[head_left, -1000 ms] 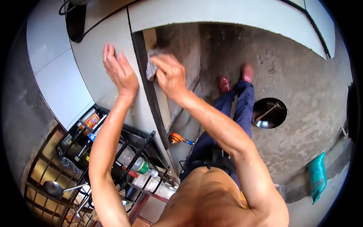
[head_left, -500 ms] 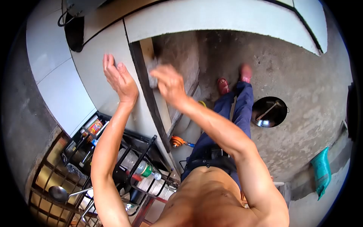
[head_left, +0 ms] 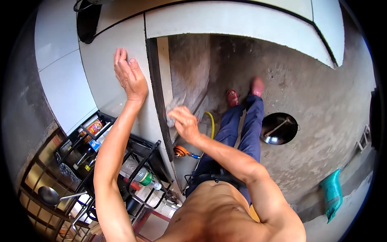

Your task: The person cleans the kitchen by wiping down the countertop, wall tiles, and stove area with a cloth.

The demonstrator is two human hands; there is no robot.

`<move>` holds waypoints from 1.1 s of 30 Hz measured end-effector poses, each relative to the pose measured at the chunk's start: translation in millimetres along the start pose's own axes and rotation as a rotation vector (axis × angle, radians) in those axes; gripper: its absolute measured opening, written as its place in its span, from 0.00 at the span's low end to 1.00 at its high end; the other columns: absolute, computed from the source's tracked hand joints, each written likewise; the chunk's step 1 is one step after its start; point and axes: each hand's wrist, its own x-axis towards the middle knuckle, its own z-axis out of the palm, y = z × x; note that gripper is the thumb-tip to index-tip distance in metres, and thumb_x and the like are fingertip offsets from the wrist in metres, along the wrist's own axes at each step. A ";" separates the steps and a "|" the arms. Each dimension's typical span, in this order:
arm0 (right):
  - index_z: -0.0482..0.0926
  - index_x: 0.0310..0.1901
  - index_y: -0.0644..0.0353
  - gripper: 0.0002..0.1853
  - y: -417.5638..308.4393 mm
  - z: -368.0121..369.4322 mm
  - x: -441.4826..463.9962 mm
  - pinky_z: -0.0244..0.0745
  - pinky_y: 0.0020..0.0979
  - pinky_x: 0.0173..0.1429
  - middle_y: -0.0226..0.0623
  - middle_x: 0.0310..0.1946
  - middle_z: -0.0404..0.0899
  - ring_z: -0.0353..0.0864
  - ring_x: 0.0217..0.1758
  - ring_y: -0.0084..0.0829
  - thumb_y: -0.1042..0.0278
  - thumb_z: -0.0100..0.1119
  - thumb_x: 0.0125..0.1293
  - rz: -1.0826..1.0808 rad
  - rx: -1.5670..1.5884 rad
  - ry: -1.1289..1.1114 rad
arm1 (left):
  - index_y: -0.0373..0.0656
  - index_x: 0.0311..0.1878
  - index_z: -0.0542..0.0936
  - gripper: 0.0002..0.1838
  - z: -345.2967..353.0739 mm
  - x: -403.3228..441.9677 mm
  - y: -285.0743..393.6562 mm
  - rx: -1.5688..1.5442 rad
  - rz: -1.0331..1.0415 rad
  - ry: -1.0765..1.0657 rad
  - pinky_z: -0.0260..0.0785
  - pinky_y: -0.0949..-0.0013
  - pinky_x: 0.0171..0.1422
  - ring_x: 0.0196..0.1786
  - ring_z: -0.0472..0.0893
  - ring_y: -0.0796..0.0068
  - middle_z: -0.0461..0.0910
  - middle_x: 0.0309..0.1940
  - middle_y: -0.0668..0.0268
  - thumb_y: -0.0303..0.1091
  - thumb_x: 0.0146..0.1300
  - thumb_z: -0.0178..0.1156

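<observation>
My left hand [head_left: 132,80] is open over the pale tiled counter [head_left: 109,68], near its right-hand edge. Its fingers are stretched out and lie close together; nothing shows in them. Past the dark edge of that counter, my right hand [head_left: 185,124] is closed with its fingers bent. At its fingertips is a grey-white, cloth-like thing [head_left: 174,108], too blurred for its kind to be sure. Both forearms reach forward from my body, and the left one passes over a black wire rack [head_left: 151,151].
The rack holds a plastic bottle [head_left: 144,176], a red-labelled container [head_left: 95,126] and other items. A ladle [head_left: 49,196] lies at lower left. On the concrete floor stand a wok [head_left: 279,133] and a teal bag [head_left: 332,193]. An orange fitting [head_left: 179,151] and yellow hose [head_left: 210,125] sit below the counter.
My right hand has come back toward my body along the counter edge, with the grey-white thing. The left hand keeps its pose over the counter. The whole view has shifted slightly.
</observation>
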 end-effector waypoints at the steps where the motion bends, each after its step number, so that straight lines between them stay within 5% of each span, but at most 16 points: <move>1: 0.79 0.38 0.61 0.19 -0.6 -0.5 -15.3 0.73 0.37 0.44 0.42 0.36 0.76 0.76 0.41 0.43 0.89 0.51 0.43 0.038 0.030 -0.049 | 0.35 0.60 0.65 0.22 0.8 0.7 -1.4 0.003 0.007 0.010 0.46 0.54 0.70 0.68 0.57 0.52 0.61 0.63 0.50 0.40 0.70 0.39; 7: 0.82 0.36 0.57 0.16 15.9 -11.2 -53.0 0.73 0.38 0.42 0.43 0.31 0.78 0.77 0.40 0.44 0.85 0.53 0.45 -0.061 0.046 -0.597 | 0.40 0.61 0.65 0.21 -2.8 -0.7 -1.0 0.068 -0.054 0.012 0.45 0.56 0.72 0.70 0.56 0.57 0.61 0.64 0.56 0.40 0.69 0.40; 11: 0.82 0.29 0.63 0.08 -9.0 -42.2 -13.9 0.76 0.44 0.42 0.52 0.31 0.80 0.81 0.39 0.49 0.74 0.55 0.47 -0.005 -0.690 -1.179 | 0.41 0.63 0.64 0.22 -3.1 0.5 -6.6 0.046 -0.071 -0.050 0.42 0.55 0.73 0.71 0.53 0.57 0.57 0.67 0.57 0.39 0.68 0.42; 13: 0.81 0.28 0.64 0.09 -10.5 -86.2 -3.8 0.76 0.40 0.41 0.51 0.29 0.80 0.81 0.37 0.49 0.77 0.56 0.42 -0.081 -0.546 -0.963 | 0.41 0.63 0.65 0.23 -20.9 6.1 6.2 0.152 -0.180 -0.213 0.40 0.54 0.74 0.72 0.51 0.55 0.55 0.68 0.53 0.39 0.67 0.45; 14: 0.82 0.32 0.64 0.13 -63.2 -108.4 21.1 0.75 0.36 0.41 0.51 0.31 0.81 0.82 0.37 0.45 0.80 0.53 0.43 0.478 -0.444 -1.017 | 0.40 0.62 0.65 0.24 -35.5 7.0 26.1 0.090 -0.239 -0.149 0.39 0.53 0.74 0.72 0.50 0.54 0.56 0.67 0.50 0.39 0.66 0.47; 15: 0.82 0.37 0.64 0.15 -51.2 -129.2 18.0 0.75 0.33 0.43 0.50 0.32 0.81 0.82 0.37 0.37 0.81 0.51 0.46 0.331 -0.329 -0.838 | 0.39 0.61 0.66 0.23 -50.8 3.3 49.9 -0.083 -0.214 0.032 0.43 0.53 0.73 0.70 0.54 0.51 0.59 0.65 0.49 0.39 0.65 0.48; 18: 0.78 0.47 0.66 0.12 -103.2 -168.9 40.7 0.76 0.29 0.45 0.35 0.36 0.82 0.81 0.38 0.28 0.75 0.55 0.61 0.777 0.063 -0.422 | 0.38 0.61 0.65 0.19 -91.9 -38.7 114.1 -0.563 -0.291 0.217 0.56 0.62 0.68 0.65 0.64 0.58 0.65 0.60 0.52 0.32 0.69 0.47; 20: 0.75 0.50 0.66 0.14 -132.0 -182.5 60.9 0.77 0.31 0.46 0.39 0.40 0.81 0.81 0.40 0.30 0.74 0.54 0.62 0.767 0.383 -0.303 | 0.38 0.65 0.61 0.23 -81.9 -85.6 134.1 -0.847 -0.501 0.175 0.52 0.66 0.70 0.68 0.60 0.64 0.62 0.64 0.56 0.39 0.71 0.44; 22: 0.72 0.53 0.66 0.16 -164.9 -175.0 83.3 0.77 0.34 0.49 0.42 0.44 0.79 0.81 0.44 0.34 0.69 0.50 0.65 0.854 0.615 -0.238 | 0.47 0.70 0.55 0.36 -80.1 -119.2 149.2 -1.359 -0.931 -0.051 0.40 0.52 0.72 0.72 0.51 0.63 0.52 0.70 0.59 0.61 0.67 0.39; 24: 0.70 0.53 0.66 0.20 -190.8 -149.9 100.0 0.74 0.42 0.55 0.42 0.46 0.78 0.79 0.47 0.39 0.59 0.42 0.69 0.892 0.803 -0.295 | 0.51 0.71 0.53 0.44 -95.8 -127.1 153.4 -1.780 -1.188 -0.330 0.41 0.47 0.70 0.72 0.50 0.62 0.51 0.71 0.62 0.72 0.60 0.35; 25: 0.71 0.52 0.66 0.20 -185.7 -141.8 106.5 0.75 0.42 0.54 0.43 0.46 0.78 0.79 0.47 0.40 0.59 0.40 0.69 0.898 0.846 -0.330 | 0.54 0.72 0.48 0.52 -99.6 -125.4 155.8 -1.892 -1.140 -0.359 0.41 0.46 0.70 0.74 0.45 0.63 0.45 0.73 0.62 0.81 0.51 0.35; 27: 0.73 0.51 0.65 0.20 -189.8 -116.2 114.3 0.76 0.42 0.52 0.44 0.45 0.79 0.80 0.46 0.40 0.59 0.37 0.70 0.863 0.988 -0.388 | 0.53 0.70 0.53 0.47 -107.9 -115.7 152.7 -2.218 -1.009 -0.264 0.56 0.50 0.65 0.68 0.60 0.65 0.57 0.68 0.64 0.76 0.55 0.38; 29: 0.73 0.52 0.65 0.27 -212.9 -80.8 114.5 0.73 0.43 0.57 0.45 0.48 0.77 0.77 0.50 0.41 0.47 0.38 0.70 0.871 0.963 -0.424 | 0.50 0.65 0.61 0.39 -135.3 -100.9 145.1 -2.416 -0.869 -0.150 0.70 0.57 0.56 0.58 0.72 0.70 0.70 0.58 0.68 0.70 0.60 0.39; 31: 0.72 0.53 0.63 0.36 -226.4 -58.0 117.4 0.68 0.44 0.61 0.45 0.51 0.76 0.75 0.54 0.42 0.34 0.40 0.64 0.880 0.955 -0.532 | 0.48 0.63 0.65 0.36 -147.6 -93.5 132.7 -2.425 -0.816 -0.062 0.68 0.61 0.59 0.58 0.72 0.71 0.72 0.56 0.67 0.66 0.61 0.46; 33: 0.73 0.51 0.63 0.26 -233.8 -42.8 117.2 0.71 0.39 0.57 0.42 0.47 0.77 0.76 0.51 0.37 0.46 0.50 0.65 0.763 0.745 -0.629 | 0.45 0.62 0.65 0.33 -152.1 -90.5 120.8 -2.388 -0.783 0.038 0.66 0.62 0.62 0.57 0.72 0.70 0.73 0.55 0.65 0.57 0.61 0.54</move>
